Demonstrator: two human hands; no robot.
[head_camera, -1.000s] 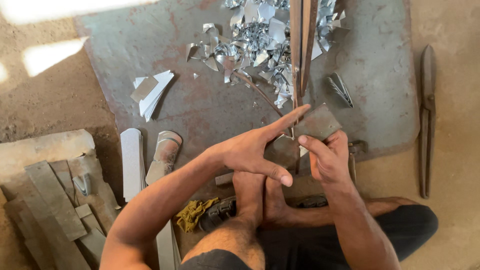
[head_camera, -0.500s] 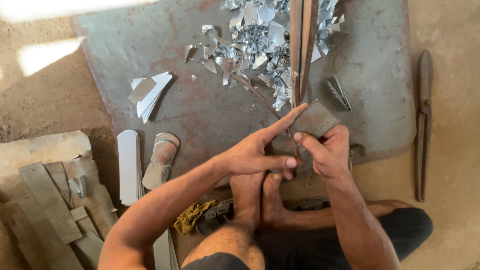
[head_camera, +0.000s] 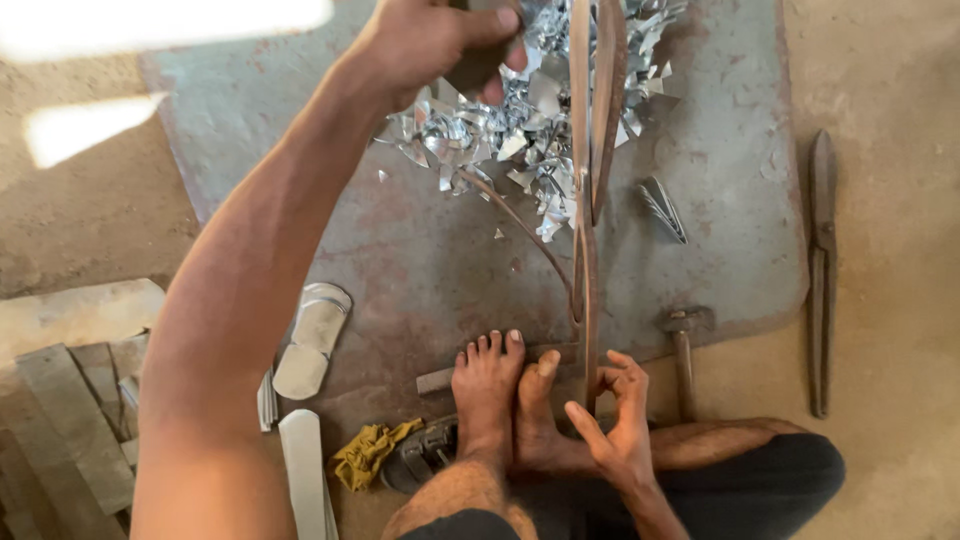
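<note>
Left hand (head_camera: 430, 40): raised toward 12 o'clock of the view, fingers (head_camera: 495, 22) closed around a dark metal piece (head_camera: 478, 68); only the piece's lower edge shows below the knuckles.
Metal piece position: inside the left grip, directly above the scrap pile (head_camera: 520, 130), well apart from the right hand.
Right hand (head_camera: 615, 425): low, near 6 o'clock, fingers spread open and curved, thumb and forefinger just beside the lower end of the upright shear bar (head_camera: 584, 200); contact cannot be confirmed.
Shear bar: long, rusty, runs from 12 o'clock down to the feet (head_camera: 500, 400).
Feet: bare, side by side, toes resting at the plate's near edge, at 9 o'clock of the right hand.
Metal plate (head_camera: 420, 250): grey, flat on the dirt floor, carries the scrap.
Hammer (head_camera: 683, 345): at 1 o'clock of the right hand.
Tin snips (head_camera: 822, 270): on the floor at 3 o'clock, beyond the plate.
Cut blanks (head_camera: 312, 340): pale, at 9 o'clock of the feet.
</note>
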